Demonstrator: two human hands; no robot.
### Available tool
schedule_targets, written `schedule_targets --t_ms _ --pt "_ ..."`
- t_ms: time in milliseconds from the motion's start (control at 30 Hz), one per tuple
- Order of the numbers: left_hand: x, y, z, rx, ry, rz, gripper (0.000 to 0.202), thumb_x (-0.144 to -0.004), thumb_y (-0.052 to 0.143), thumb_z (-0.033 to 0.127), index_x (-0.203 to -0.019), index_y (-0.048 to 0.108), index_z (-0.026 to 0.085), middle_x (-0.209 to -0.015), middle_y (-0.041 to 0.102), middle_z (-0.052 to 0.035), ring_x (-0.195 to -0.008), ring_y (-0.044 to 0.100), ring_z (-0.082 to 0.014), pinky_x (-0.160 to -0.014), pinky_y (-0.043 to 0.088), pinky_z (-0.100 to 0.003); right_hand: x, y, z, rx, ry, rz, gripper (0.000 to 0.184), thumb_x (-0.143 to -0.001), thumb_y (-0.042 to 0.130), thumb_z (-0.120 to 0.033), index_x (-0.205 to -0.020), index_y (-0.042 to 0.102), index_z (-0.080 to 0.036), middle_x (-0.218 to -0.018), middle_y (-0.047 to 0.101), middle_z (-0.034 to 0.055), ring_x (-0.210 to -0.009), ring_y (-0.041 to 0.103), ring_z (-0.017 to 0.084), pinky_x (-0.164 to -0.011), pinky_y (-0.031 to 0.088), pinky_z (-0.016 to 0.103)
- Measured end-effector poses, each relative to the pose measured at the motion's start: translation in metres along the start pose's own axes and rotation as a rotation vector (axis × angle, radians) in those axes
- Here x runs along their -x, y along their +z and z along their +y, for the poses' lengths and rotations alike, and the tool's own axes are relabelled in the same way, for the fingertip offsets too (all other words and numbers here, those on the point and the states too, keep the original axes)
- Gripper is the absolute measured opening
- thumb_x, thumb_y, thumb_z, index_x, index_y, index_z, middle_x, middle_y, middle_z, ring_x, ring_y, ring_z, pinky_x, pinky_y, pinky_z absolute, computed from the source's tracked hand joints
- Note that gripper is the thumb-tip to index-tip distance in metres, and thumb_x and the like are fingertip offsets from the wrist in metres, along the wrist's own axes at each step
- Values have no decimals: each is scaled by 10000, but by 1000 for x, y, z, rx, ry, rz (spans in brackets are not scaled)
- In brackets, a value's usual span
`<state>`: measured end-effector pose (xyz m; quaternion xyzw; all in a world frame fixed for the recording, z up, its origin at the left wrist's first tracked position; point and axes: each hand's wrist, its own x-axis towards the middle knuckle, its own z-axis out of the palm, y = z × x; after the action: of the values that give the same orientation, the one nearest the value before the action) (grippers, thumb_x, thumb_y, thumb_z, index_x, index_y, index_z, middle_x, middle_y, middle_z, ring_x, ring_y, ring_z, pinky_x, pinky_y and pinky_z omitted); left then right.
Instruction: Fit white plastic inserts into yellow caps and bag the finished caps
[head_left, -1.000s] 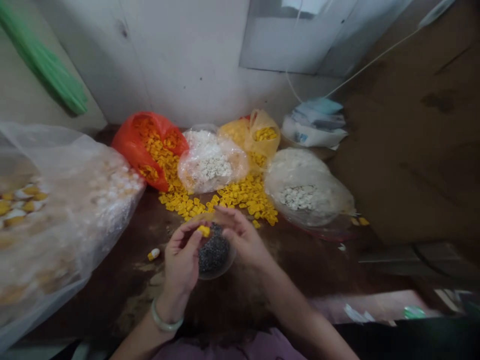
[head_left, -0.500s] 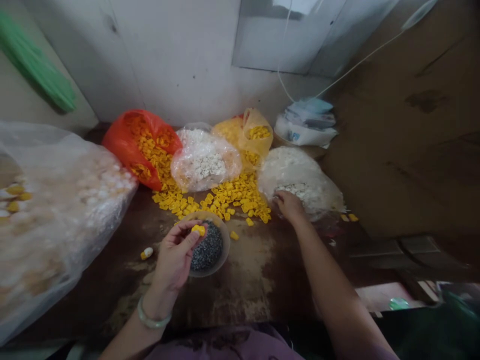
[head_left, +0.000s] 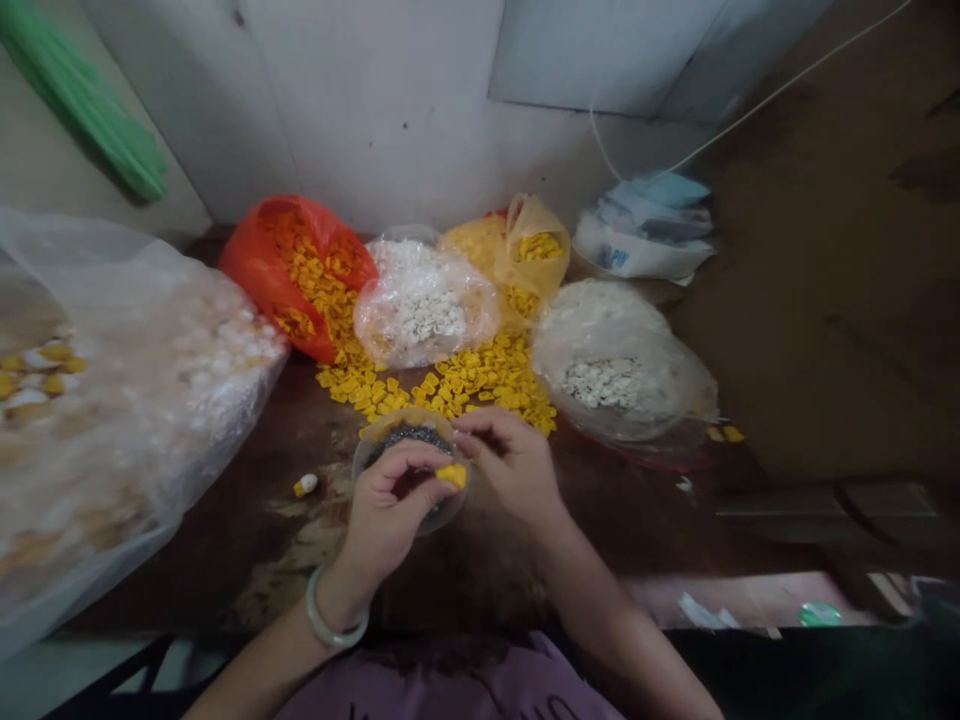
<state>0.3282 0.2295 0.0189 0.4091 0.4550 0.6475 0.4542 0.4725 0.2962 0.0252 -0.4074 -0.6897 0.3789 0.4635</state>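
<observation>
The left hand is clamped on one yellow piece, above one bowl, and covers part of it. Beside it, the right hand has its fingertips close together; whether they hold something, I cannot tell. Beyond the hands stand one red bag, one yellow bag and two clear bags; loose yellow pieces, too many for counting, lie before them. Left of the left hand are one large bag and one white-and-yellow piece on the table.

Pale wall with a grey panel, dark worn tabletop, brown surface at right, dim light
</observation>
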Motion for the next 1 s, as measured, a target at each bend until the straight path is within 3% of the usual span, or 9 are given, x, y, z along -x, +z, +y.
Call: schedule_targets --t_ms 100,267,500,600,667,833,1000 --pt "-1 -6 4 -120 187 6 146 -705 775 137 -811 773 238 -828 737 -39 -817 679 -186 -776 565 -309 8 7 -21 7 -68 -58 166 -844 648 -194 -932 763 -276 -893 763 20 -853 701 185 -811 572 349" --pt "-1 -14 3 -247 332 40 166 -752 754 136 -873 758 250 -842 731 -27 -819 681 -172 -757 564 -289 11 0 -25 -89 -64 -166 213 -867 629 -187 -997 763 -290 -972 764 27 -926 700 183 -857 564 349" --pt "-3 -19 4 -446 621 -36 158 -820 665 113 -896 724 238 -807 727 -30 -774 688 -169 -734 569 -296 13 0 -22 -330 283 -248 102 -763 742 -256 -862 757 -233 -826 743 4 -750 681 155 -732 564 296" --pt "-2 -22 3 -524 763 -42 194 -838 626 97 -922 712 250 -793 728 -21 -753 691 -164 -726 570 -294 14 2 -23 -325 270 -256 80 -766 719 -223 -841 745 -223 -820 739 3 -758 676 154 -734 557 285" --pt "-2 -24 2 -537 780 -35 194 -840 628 100 -932 703 253 -802 723 -19 -754 688 -162 -727 569 -295 15 4 -25 -274 212 -257 86 -789 690 -200 -857 735 -225 -852 741 9 -798 680 162 -768 555 296" --pt "2 -26 -2 -465 642 -40 144 -833 653 104 -898 684 228 -804 701 -24 -777 672 -159 -732 554 -285 17 6 -28 -181 74 -265 94 -823 689 -217 -911 717 -229 -902 739 22 -849 682 172 -809 547 306" --pt "2 -24 0 -430 627 -22 175 -809 668 75 -885 677 232 -819 699 -20 -781 665 -159 -742 544 -288 25 16 -23 -467 289 -201 127 -791 753 -297 -906 722 -252 -893 737 -7 -814 690 144 -765 568 271"
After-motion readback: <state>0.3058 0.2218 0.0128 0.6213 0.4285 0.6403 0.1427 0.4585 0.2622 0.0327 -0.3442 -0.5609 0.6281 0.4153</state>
